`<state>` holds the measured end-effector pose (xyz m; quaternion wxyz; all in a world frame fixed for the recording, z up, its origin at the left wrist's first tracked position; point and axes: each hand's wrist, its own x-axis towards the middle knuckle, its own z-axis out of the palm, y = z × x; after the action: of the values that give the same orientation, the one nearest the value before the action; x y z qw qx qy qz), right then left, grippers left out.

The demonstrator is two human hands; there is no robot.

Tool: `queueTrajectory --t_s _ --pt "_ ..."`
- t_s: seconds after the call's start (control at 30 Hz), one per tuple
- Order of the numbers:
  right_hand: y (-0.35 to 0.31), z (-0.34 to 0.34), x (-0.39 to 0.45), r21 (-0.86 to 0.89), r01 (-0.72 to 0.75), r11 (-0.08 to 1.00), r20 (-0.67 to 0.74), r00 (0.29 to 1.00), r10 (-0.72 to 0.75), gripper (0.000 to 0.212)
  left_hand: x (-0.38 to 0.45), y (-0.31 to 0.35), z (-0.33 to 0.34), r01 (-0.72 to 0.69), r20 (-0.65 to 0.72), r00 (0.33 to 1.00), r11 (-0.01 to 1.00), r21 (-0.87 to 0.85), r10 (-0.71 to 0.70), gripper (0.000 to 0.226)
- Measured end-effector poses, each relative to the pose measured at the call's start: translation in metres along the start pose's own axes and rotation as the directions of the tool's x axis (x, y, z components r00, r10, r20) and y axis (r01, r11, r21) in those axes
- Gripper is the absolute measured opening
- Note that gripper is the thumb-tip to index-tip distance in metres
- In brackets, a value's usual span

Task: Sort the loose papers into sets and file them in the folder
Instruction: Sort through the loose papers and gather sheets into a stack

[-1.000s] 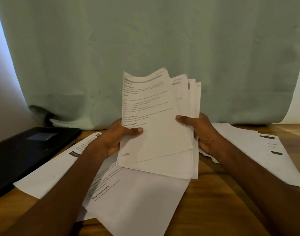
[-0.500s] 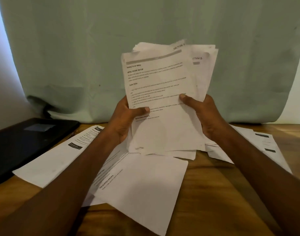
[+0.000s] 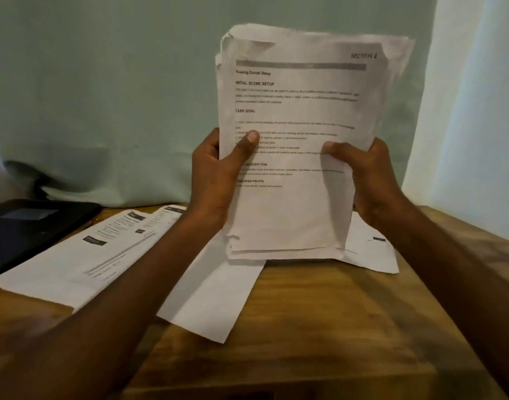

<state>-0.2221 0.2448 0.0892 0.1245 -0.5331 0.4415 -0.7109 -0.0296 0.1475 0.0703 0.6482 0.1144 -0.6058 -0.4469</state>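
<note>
I hold a stack of printed papers (image 3: 299,116) upright above the wooden table (image 3: 305,327). Its front sheet is marked "SECTION 1" at the top right. My left hand (image 3: 215,180) grips the stack's left edge with the thumb across the front. My right hand (image 3: 366,180) grips the right edge, thumb on the front too. Loose sheets (image 3: 80,255) lie on the table at the left, one blank-looking sheet (image 3: 215,298) lies under the stack, and more sheets (image 3: 371,252) lie at the right. A black folder (image 3: 31,226) lies flat at the far left.
A pale green curtain (image 3: 103,96) hangs right behind the table. The table's right edge runs close past my right forearm. Bare wood shows in front of the loose sheets.
Both hands have raised the stack and squared its fanned sheets into a neater pile. The view has shifted to the left.
</note>
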Motion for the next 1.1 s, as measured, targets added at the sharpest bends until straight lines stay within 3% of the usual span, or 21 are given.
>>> queueTrajectory --t_s 0.07,0.3,0.4,0.5,0.6,0.7,0.83,1.0,1.1 --pt "0.0 -0.013 -0.008 0.01 -0.014 1.0 -0.034 0.999 0.015 0.022 -0.015 -0.005 0.007 0.013 0.035 0.999 0.998 0.056 -0.015 0.028" --pt "0.061 -0.041 -0.074 -0.135 -0.283 0.95 0.024 0.957 0.289 0.037 -0.071 -0.059 -0.003 0.3 0.144 0.935 0.94 0.165 -0.324 0.046" --pt "0.054 -0.045 -0.076 -0.091 -0.254 0.963 -0.049 0.967 0.25 0.025 -0.063 -0.049 0.003 0.239 0.146 0.953 0.954 0.18 -0.267 0.039" --pt "0.045 -0.047 -0.071 -0.106 -0.174 0.979 -0.058 0.984 0.169 0.025 -0.061 -0.043 0.013 0.163 0.143 0.97 0.963 0.214 -0.196 0.041" --pt "0.054 -0.053 -0.08 -0.133 -0.215 0.968 -0.039 0.977 0.211 0.023 -0.077 -0.054 0.014 0.233 0.184 0.942 0.942 0.24 -0.28 0.044" --pt "0.068 -0.062 -0.094 -0.137 -0.272 0.953 -0.016 0.962 0.272 0.035 -0.093 -0.067 0.012 0.336 0.215 0.903 0.923 0.19 -0.373 0.051" --pt "0.067 -0.072 -0.092 -0.083 -0.251 0.965 -0.069 0.967 0.245 0.04 -0.09 -0.06 0.018 0.28 0.18 0.926 0.924 0.259 -0.331 0.049" --pt "0.078 -0.08 -0.098 -0.076 -0.413 0.908 0.024 0.909 0.415 0.046 -0.104 -0.071 0.021 0.37 0.178 0.862 0.83 0.418 -0.474 0.059" --pt "0.081 -0.084 -0.096 -0.068 -0.385 0.921 -0.03 0.923 0.383 0.04 -0.095 -0.069 0.026 0.341 0.201 0.862 0.826 0.449 -0.465 0.061"
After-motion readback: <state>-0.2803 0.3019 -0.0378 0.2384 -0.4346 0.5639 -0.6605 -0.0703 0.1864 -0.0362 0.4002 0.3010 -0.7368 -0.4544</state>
